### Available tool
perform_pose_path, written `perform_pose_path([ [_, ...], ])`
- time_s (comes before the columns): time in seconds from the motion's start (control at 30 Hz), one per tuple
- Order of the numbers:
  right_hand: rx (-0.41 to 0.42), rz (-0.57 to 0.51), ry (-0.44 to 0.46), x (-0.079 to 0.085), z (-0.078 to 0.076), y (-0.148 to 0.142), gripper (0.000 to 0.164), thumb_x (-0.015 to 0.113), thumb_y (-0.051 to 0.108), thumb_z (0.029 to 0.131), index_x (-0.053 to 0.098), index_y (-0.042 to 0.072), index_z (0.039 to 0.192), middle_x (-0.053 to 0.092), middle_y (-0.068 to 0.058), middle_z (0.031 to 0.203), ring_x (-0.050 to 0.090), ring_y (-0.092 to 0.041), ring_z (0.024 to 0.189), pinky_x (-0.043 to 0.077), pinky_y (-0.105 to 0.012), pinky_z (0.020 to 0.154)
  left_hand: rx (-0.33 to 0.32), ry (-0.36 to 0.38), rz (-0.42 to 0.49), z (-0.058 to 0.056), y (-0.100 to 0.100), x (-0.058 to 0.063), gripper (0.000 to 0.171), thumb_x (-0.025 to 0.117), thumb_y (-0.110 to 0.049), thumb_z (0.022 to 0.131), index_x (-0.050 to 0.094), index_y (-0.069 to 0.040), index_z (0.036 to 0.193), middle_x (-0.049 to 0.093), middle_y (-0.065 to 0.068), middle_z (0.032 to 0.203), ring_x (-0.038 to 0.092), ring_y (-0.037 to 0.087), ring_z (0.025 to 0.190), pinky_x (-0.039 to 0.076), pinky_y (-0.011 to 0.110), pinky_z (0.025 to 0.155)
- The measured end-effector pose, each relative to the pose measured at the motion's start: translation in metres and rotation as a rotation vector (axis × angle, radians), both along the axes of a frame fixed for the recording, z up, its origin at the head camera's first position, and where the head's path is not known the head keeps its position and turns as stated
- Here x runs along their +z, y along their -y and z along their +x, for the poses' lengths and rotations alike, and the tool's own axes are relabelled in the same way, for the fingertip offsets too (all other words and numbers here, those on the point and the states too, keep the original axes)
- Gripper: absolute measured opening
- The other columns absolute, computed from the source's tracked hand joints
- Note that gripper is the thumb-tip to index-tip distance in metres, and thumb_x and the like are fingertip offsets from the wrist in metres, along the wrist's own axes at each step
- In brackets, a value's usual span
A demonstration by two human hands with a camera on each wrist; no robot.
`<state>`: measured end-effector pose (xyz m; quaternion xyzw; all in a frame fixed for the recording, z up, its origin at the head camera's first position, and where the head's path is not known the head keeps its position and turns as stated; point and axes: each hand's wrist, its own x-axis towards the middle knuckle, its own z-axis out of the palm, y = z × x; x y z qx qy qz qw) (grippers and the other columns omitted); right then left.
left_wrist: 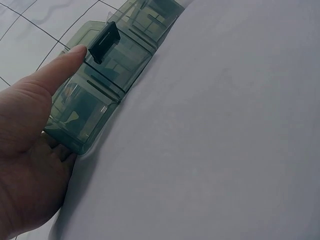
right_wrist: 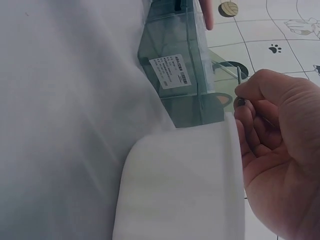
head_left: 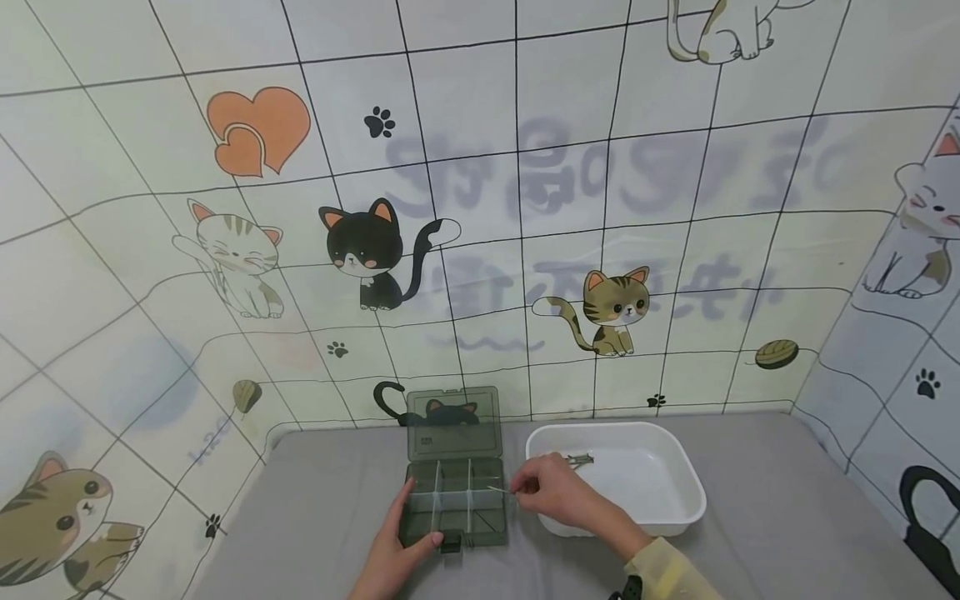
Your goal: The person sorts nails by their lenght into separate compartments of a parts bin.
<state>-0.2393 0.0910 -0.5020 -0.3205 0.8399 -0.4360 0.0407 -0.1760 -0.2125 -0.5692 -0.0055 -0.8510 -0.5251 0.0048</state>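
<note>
A green see-through compartment box (head_left: 453,542) stands on the grey cloth, its lid (head_left: 453,446) raised against the wall. My left hand (head_left: 393,546) holds the box's front left corner, thumb beside the dark latch (left_wrist: 105,42) and fingers along the left side. Over the box's right edge, my right hand (head_left: 551,487) pinches a thin nail-like metal pin (right_wrist: 239,75) between thumb and fingertips. The pin points left over the right-hand compartments. A thin dark piece (head_left: 486,521) lies in the front right compartment. Several small metal pieces (head_left: 581,460) lie in the white tray.
The white tray (head_left: 675,521) stands on the cloth just right of the box, under my right forearm. A cat-patterned sheet (head_left: 480,350) rises behind both. At the far right edge hangs a black strap-like thing (head_left: 926,533). Grey cloth (head_left: 300,508) covers the surface.
</note>
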Motion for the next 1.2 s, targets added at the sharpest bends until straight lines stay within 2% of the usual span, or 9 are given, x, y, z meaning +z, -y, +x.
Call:
perform_pose_path([
  [0.3, -0.043, 0.052, -0.105, 0.001, 0.000, 0.009, 0.018, 0.067, -0.006, 0.076, 0.079, 0.003, 0.086, 0.069, 0.008, 0.076, 0.057, 0.002, 0.067, 0.051, -0.021, 0.062, 0.006, 0.050, 0.005, 0.000, 0.000, 0.003, 0.095, 0.084, -0.034, 0.088, 0.028, -0.011, 0.162, 0.026, 0.029, 0.162, 0.023, 0.055, 0.147, 0.031, 0.074, 0.107],
  [0.57, -0.025, 0.092, -0.088, 0.006, 0.005, 0.024, 0.015, 0.068, -0.006, 0.078, 0.077, 0.000, 0.088, 0.070, 0.002, 0.079, 0.057, -0.001, 0.069, 0.052, -0.022, 0.062, 0.006, 0.054, 0.004, -0.001, 0.001, 0.002, 0.094, 0.083, -0.034, 0.089, 0.028, -0.012, 0.162, 0.026, 0.029, 0.163, 0.022, 0.055, 0.147, 0.030, 0.074, 0.107],
  [0.77, -0.024, 0.138, -0.097, 0.003, 0.005, 0.028, 0.016, 0.070, -0.001, 0.078, 0.078, -0.001, 0.091, 0.071, -0.003, 0.081, 0.060, -0.002, 0.072, 0.052, -0.027, 0.070, -0.005, 0.043, 0.004, -0.001, 0.000, 0.002, 0.095, 0.083, -0.034, 0.088, 0.028, -0.013, 0.162, 0.026, 0.028, 0.163, 0.022, 0.054, 0.148, 0.029, 0.074, 0.109],
  [0.93, 0.002, 0.101, -0.085, -0.001, 0.004, 0.030, 0.013, 0.071, -0.002, 0.081, 0.078, -0.002, 0.093, 0.070, -0.002, 0.082, 0.060, -0.002, 0.072, 0.053, -0.023, 0.065, -0.003, 0.034, 0.007, -0.002, -0.001, 0.001, 0.095, 0.084, -0.033, 0.088, 0.028, -0.013, 0.162, 0.027, 0.026, 0.163, 0.022, 0.053, 0.148, 0.027, 0.073, 0.110],
  [1.2, 0.003, 0.012, -0.029, -0.003, 0.006, 0.023, 0.010, 0.074, 0.003, 0.090, 0.079, 0.000, 0.098, 0.069, 0.006, 0.087, 0.061, 0.000, 0.076, 0.054, -0.023, 0.067, -0.009, 0.052, 0.010, -0.002, 0.000, 0.000, 0.095, 0.083, -0.034, 0.089, 0.027, -0.012, 0.163, 0.025, 0.028, 0.163, 0.021, 0.055, 0.148, 0.028, 0.074, 0.109],
])
